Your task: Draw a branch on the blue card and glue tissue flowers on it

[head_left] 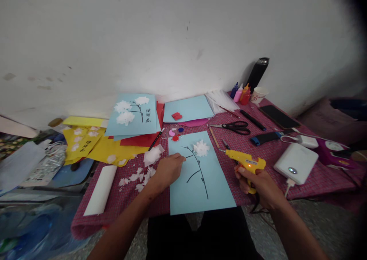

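A person's right hand [261,184] grips a yellow plastic glue gun [243,160], fingers wrapped around its handle, at the right of the center of the frame, the nozzle pointing left toward a pale blue rectangular paper sheet [186,199]. The sheet lies at the lower center on a counter [229,134] covered in red checked cloth. The left hand [169,171] reaches over the sheet's left edge, its fingers drawn together at the upper left twig of a dark drawn branch [203,181]; whether they pinch anything, one cannot tell. That hand hides part of the sheet's edge. A fluffy white paper blossom [201,148] sits near the branch's top, just right of the fingertips.

Torn white paper pieces [134,177] and a white paper roll [101,190] lie left of the sheet. Black-handled scissors [233,127] rest above the glue gun, and a white rounded power bank [296,163] lies to its right. At upper left, a pale blue sheet with three white blossoms [114,128] bears dark characters; at upper right, a tall black flask [258,73] stands behind small colored bottles [240,93].
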`<state>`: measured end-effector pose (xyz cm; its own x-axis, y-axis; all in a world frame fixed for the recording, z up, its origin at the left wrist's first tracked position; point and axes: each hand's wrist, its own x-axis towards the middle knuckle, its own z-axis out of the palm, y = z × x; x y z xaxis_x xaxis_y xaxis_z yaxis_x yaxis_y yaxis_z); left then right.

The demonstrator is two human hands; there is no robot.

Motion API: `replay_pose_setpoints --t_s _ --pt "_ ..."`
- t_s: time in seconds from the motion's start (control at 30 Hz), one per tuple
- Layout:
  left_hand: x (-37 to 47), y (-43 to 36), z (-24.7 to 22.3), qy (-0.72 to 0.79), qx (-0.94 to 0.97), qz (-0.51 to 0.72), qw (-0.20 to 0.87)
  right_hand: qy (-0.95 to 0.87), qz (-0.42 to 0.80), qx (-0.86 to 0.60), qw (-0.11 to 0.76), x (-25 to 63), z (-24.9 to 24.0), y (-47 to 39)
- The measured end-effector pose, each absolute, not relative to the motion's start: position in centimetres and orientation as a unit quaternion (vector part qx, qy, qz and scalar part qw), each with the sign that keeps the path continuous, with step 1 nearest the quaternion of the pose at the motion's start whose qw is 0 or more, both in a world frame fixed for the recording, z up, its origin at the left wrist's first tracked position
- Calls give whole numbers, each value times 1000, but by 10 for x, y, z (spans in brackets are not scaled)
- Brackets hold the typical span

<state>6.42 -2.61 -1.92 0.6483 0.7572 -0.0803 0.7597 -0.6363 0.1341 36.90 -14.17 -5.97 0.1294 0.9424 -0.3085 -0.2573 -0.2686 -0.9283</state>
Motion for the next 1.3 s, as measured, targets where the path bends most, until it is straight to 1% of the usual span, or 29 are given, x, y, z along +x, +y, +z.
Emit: replay_pose_setpoints --t_s 0.23,0.37,0.53,0.6,0.7,0.77,0.87,0.93,1.03,1.13,1.3 --pt "63 -27 -18 429 899 -3 86 -302 584 -548 517 369 -60 -141" --pt "59 -35 -11 438 894 21 95 -305 584 -545 519 368 -59 -142" --pt "38 -71 -8 439 884 117 112 -298 577 -550 526 369 -63 -142" --pt "23 -90 -13 443 872 163 128 -289 580 -553 523 371 -65 -141" --pt "-7 -112 -22 474 846 197 146 -287 576 -562 520 371 -63 -141" --pt "-30 -118 -28 510 818 229 133 -289 568 -571 517 369 -59 -141" --pt "-68 -117 -31 573 771 266 81 -291 558 -585 513 365 -53 -141" --pt "-88 -114 -31 604 746 272 63 -289 554 -589 513 363 -51 -140" --pt "-101 -113 -29 607 745 264 81 -282 560 -588 511 365 -53 -139" --pt "-95 -116 -26 587 761 256 108 -276 561 -591 510 368 -58 -139" --pt "-81 -117 -17 580 776 223 110 -271 561 -594 509 364 -55 -139"
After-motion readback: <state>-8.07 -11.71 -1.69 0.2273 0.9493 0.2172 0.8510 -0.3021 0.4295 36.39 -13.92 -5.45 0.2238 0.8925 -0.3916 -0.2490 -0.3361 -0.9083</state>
